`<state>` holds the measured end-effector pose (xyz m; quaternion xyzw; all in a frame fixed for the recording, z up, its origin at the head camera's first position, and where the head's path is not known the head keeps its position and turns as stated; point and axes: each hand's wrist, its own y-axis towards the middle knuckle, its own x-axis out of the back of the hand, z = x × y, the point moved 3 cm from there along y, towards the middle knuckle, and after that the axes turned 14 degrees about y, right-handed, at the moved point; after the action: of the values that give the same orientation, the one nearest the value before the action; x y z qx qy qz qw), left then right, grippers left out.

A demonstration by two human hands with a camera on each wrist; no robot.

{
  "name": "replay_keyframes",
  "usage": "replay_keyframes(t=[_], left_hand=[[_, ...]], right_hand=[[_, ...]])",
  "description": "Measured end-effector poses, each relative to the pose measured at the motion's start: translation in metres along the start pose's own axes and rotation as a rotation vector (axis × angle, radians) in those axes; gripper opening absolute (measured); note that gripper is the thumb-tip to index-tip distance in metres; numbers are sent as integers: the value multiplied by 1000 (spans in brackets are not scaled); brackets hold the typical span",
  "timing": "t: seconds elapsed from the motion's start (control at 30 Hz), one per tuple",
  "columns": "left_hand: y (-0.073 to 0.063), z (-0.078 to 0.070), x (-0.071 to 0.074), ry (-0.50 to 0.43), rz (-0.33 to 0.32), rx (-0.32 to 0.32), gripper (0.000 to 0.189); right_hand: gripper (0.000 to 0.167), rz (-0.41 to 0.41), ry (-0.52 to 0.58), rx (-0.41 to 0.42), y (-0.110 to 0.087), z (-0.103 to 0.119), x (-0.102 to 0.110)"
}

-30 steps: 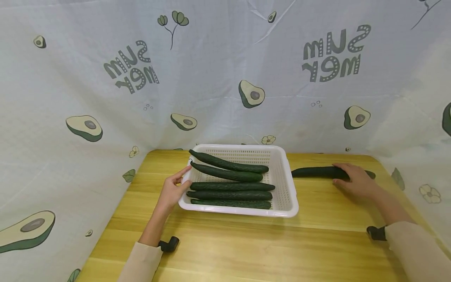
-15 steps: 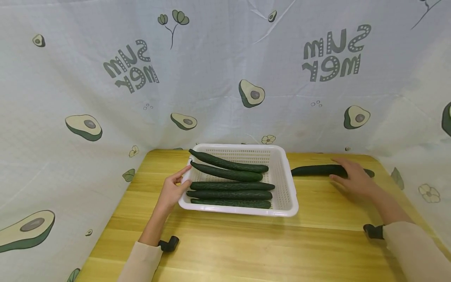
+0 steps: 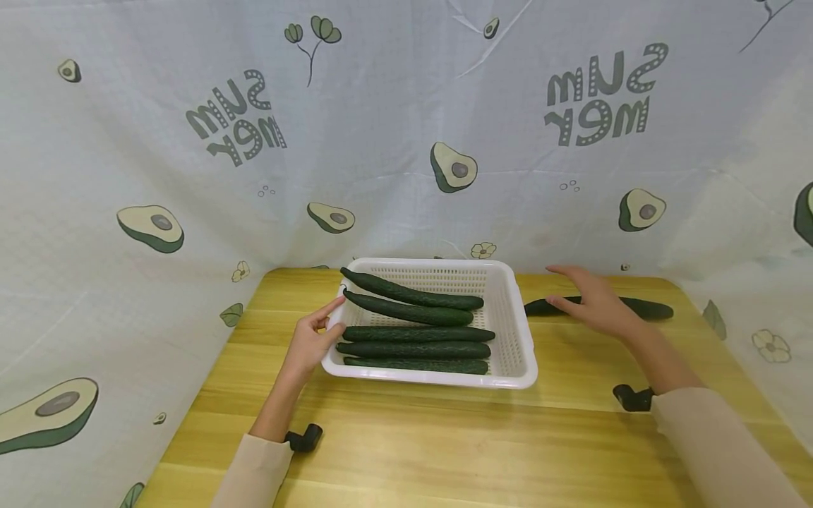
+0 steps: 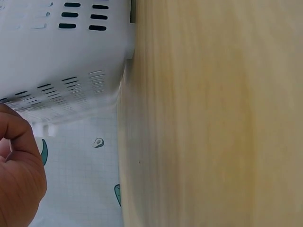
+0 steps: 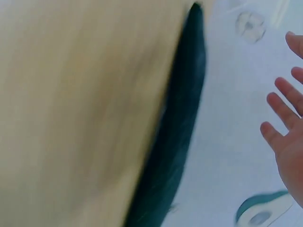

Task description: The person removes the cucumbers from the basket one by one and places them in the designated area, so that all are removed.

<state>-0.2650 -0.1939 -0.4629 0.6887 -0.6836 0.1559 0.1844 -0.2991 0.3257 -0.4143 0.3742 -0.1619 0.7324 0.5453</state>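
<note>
A white plastic basket (image 3: 438, 380) with slotted walls stands on the table, several dark green cucumbers (image 3: 416, 334) lying lengthwise in it. My left hand (image 3: 310, 344) grips the basket's left side, thumb at the rim; the left wrist view shows its curled fingers (image 4: 21, 137) against the slotted wall. Right of the basket a single cucumber (image 3: 649, 309) lies on the table, its left tip close to the basket wall. My right hand (image 3: 593, 303) is over this cucumber with spread fingers, holding nothing, and hides its middle in the head view.
The wooden table (image 3: 444, 444) backs onto a white curtain (image 3: 394, 141) printed with avocados and lettering. Black wrist cameras (image 3: 306, 438) sit on both forearms.
My right hand has let go of the cucumber on the table and moved left above it, toward the basket. The left hand and basket stay in place.
</note>
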Motion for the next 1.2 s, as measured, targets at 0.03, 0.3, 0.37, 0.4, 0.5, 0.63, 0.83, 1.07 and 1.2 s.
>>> replay_keyframes(t=[0.03, 0.3, 0.37, 0.4, 0.5, 0.63, 0.83, 1.07, 1.2], left_hand=[[0, 0, 0, 1, 2, -1, 54], [1, 2, 1, -5, -7, 4, 54], [2, 2, 1, -7, -6, 2, 54], [1, 2, 1, -10, -6, 2, 54], [2, 2, 2, -16, -2, 5, 54], [2, 1, 1, -33, 11, 9, 53], [-2, -6, 2, -44, 33, 14, 54], [-1, -3, 1, -33, 28, 4, 53], [0, -2, 1, -23, 29, 21, 54]], right_hand=[[68, -2, 3, 14, 3, 6, -3], [62, 36, 41, 85, 31, 56, -25], [62, 53, 47, 100, 38, 67, -32], [61, 61, 48, 116, 42, 73, -36], [60, 97, 41, 151, 51, 85, -50], [61, 162, 54, 169, 60, 96, -69], [62, 247, 68, 167, 70, 104, -93], [60, 298, 34, 199, 76, 108, -116], [58, 319, 26, 201, 78, 106, -128]])
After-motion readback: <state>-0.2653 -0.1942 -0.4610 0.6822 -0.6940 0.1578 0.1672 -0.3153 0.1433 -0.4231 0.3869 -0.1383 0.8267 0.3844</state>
